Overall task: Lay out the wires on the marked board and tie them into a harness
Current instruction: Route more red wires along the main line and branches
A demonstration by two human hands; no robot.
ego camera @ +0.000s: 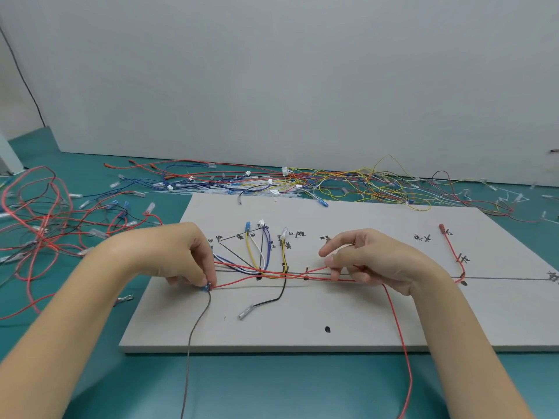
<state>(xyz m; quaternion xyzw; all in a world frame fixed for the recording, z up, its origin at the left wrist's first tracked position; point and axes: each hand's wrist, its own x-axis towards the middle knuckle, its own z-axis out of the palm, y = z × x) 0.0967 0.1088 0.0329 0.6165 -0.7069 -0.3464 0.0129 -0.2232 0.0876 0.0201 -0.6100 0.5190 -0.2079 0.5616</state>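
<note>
Left hand [193,261] pinches blue terminal [207,287], right hand [363,261] pinches red wire [396,322] taut over board [363,322]; overpull risks dragging laid wires [257,255] off marks.

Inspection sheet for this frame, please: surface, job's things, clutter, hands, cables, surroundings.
Surface: teal table carrying a grey marked board.
Job's things: red, yellow, blue, white and black wires laid along the board's lines.
Clutter: loose wire piles behind and left of the board.
Hands: left hand pinches a blue terminal; right hand pinches a red wire.
Cables: a dark cable runs down the wall.
Surroundings: plain pale wall.
</note>
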